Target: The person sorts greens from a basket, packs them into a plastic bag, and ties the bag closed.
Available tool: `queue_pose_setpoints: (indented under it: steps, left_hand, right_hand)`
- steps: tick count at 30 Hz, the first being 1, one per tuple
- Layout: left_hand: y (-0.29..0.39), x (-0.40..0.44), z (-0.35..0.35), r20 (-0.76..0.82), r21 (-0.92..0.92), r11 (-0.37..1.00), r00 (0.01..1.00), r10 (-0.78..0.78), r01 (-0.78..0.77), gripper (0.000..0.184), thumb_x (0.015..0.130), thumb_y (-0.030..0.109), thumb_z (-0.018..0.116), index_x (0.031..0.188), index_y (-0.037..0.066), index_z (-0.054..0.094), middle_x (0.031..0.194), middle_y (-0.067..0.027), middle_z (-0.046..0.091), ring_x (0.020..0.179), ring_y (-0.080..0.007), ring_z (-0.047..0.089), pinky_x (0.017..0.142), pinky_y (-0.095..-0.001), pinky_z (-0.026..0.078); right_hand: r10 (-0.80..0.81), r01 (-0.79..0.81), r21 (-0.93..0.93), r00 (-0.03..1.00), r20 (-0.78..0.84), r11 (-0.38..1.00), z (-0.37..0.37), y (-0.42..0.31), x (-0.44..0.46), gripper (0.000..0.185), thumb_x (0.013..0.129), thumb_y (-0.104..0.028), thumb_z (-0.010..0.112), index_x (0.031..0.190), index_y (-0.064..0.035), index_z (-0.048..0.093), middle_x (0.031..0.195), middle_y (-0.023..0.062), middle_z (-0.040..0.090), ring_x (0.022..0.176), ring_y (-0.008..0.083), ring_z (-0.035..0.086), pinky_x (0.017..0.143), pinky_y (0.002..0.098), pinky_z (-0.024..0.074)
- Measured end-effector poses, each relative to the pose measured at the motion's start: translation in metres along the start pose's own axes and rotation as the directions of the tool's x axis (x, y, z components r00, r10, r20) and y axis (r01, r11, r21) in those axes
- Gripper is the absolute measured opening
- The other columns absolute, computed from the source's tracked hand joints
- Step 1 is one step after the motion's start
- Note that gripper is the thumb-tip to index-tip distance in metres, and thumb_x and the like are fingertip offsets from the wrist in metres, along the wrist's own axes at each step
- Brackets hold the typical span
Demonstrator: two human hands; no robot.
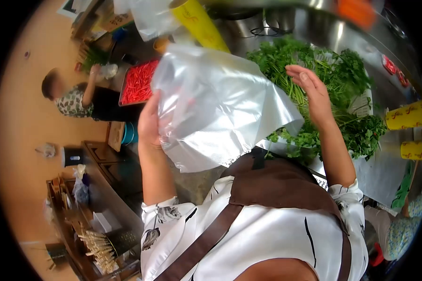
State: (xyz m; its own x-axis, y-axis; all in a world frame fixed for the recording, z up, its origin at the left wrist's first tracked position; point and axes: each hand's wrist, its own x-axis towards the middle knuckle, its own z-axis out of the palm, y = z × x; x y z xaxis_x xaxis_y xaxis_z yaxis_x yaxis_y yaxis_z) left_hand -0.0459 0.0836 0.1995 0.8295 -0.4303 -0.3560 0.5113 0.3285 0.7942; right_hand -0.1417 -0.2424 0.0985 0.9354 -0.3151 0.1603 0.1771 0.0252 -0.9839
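Plastic bag (215, 107), head view: spreads from the left hand (150, 122) toward the right hand (315, 98), forward of the apron (281, 187). Left hand: grips the bag's left edge; fingers are partly hidden by the film. Right hand: fingers extended and unclenched, positioned to the right of the bag, apart from it, above leafy greens (349, 77). Red peppers (139, 82) lie beyond the left hand.

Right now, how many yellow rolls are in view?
3. One roll is beyond the plastic; a second roll and a third roll are at the far right. Some may be hidden.
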Motion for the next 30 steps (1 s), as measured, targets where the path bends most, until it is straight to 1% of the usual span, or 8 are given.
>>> queue_pose_setpoints:
  steps: [4,10,11,16,20,22,25,30]
  left_hand:
    - [-0.013,0.007,-0.024,0.076,-0.086,0.992,0.993,-0.090,0.096,0.044,0.092,0.026,0.043,0.125,-0.003,0.042,0.118,-0.0172,0.054,0.095,-0.0319,0.061,0.072,-0.0408,0.056]
    - [-0.023,0.009,-0.014,-0.255,-0.025,0.994,0.961,-0.111,0.108,0.044,0.092,0.027,0.044,0.123,-0.003,0.044,0.114,-0.0179,0.057,0.080,-0.0289,0.065,0.055,-0.0309,0.056]
    - [-0.021,0.023,-0.074,0.120,-0.062,0.961,0.958,-0.261,0.270,0.043,0.091,0.027,0.045,0.122,-0.003,0.046,0.111,-0.0178,0.058,0.088,-0.0287,0.063,0.071,-0.0366,0.056]
    - [-0.031,0.020,-0.088,-0.183,0.478,0.872,0.959,0.216,-0.105,0.046,0.085,0.017,0.054,0.125,-0.002,0.042,0.116,-0.0125,0.054,0.103,-0.0234,0.053,0.088,-0.0345,0.043]
    - [-0.024,-0.007,-0.051,0.269,0.872,-0.169,0.163,0.949,-0.459,0.049,0.078,0.002,0.060,0.123,-0.003,0.042,0.118,-0.0137,0.050,0.109,-0.0241,0.046,0.094,-0.0355,0.036]
    - [-0.038,-0.021,-0.026,0.332,0.824,-0.138,0.271,0.904,-0.550,0.035,0.079,-0.001,0.058,0.113,-0.004,0.049,0.108,-0.0136,0.053,0.099,-0.0204,0.051,0.088,-0.0321,0.039]
    - [-0.075,-0.018,0.010,0.072,0.746,0.590,0.918,0.391,-0.310,0.017,0.084,0.002,0.059,0.100,-0.001,0.056,0.087,-0.0034,0.057,0.078,-0.0086,0.053,0.070,-0.0208,0.043]
    - [-0.104,-0.005,0.003,0.041,0.565,0.807,0.982,0.182,-0.173,0.021,0.082,0.004,0.061,0.101,-0.001,0.053,0.090,-0.0043,0.058,0.081,-0.0099,0.054,0.075,-0.0214,0.042]
  right_hand:
    - [-0.131,0.086,0.130,0.913,0.386,0.988,0.015,-0.018,0.000,0.042,0.091,-0.029,0.049,0.122,-0.0015,0.050,0.119,0.0099,0.055,0.112,0.0184,0.050,0.095,0.0328,0.0393]
    - [0.367,-0.427,-0.011,0.763,0.533,0.904,0.061,-0.007,-0.010,0.033,0.084,-0.011,0.060,0.115,-0.0002,0.055,0.098,0.0088,0.064,0.067,0.0095,0.058,0.056,0.0213,0.0447]
    - [0.397,-0.503,0.076,0.758,0.517,0.861,0.069,-0.003,-0.014,0.027,0.085,-0.012,0.060,0.108,-0.0004,0.058,0.091,0.0073,0.065,0.061,0.0079,0.054,0.052,0.0205,0.0413]
    - [0.431,-0.525,0.167,0.811,0.394,0.835,0.104,0.013,-0.025,0.015,0.086,-0.013,0.060,0.094,-0.0012,0.064,0.076,0.0053,0.065,0.054,0.0056,0.047,0.049,0.0190,0.0369]
    - [0.444,-0.513,0.362,0.857,0.262,0.778,0.118,0.022,-0.022,0.010,0.083,-0.011,0.064,0.084,-0.0010,0.062,0.072,0.0059,0.063,0.058,0.0071,0.052,0.053,0.0194,0.0390]
    - [0.463,-0.518,0.386,0.855,0.233,0.764,0.125,0.024,-0.022,0.012,0.081,-0.011,0.065,0.080,-0.0012,0.060,0.069,0.0054,0.061,0.060,0.0085,0.055,0.054,0.0209,0.0409]
    - [0.357,-0.409,0.265,0.907,0.223,0.874,0.140,0.024,-0.029,0.015,0.080,-0.014,0.067,0.075,-0.0013,0.060,0.068,0.0037,0.061,0.059,0.0075,0.053,0.054,0.0221,0.0417]
    - [0.204,-0.236,0.163,0.960,0.190,0.958,0.143,0.023,-0.035,0.021,0.077,-0.017,0.069,0.070,-0.0007,0.059,0.063,0.0022,0.059,0.060,0.0059,0.051,0.054,0.0232,0.0419]
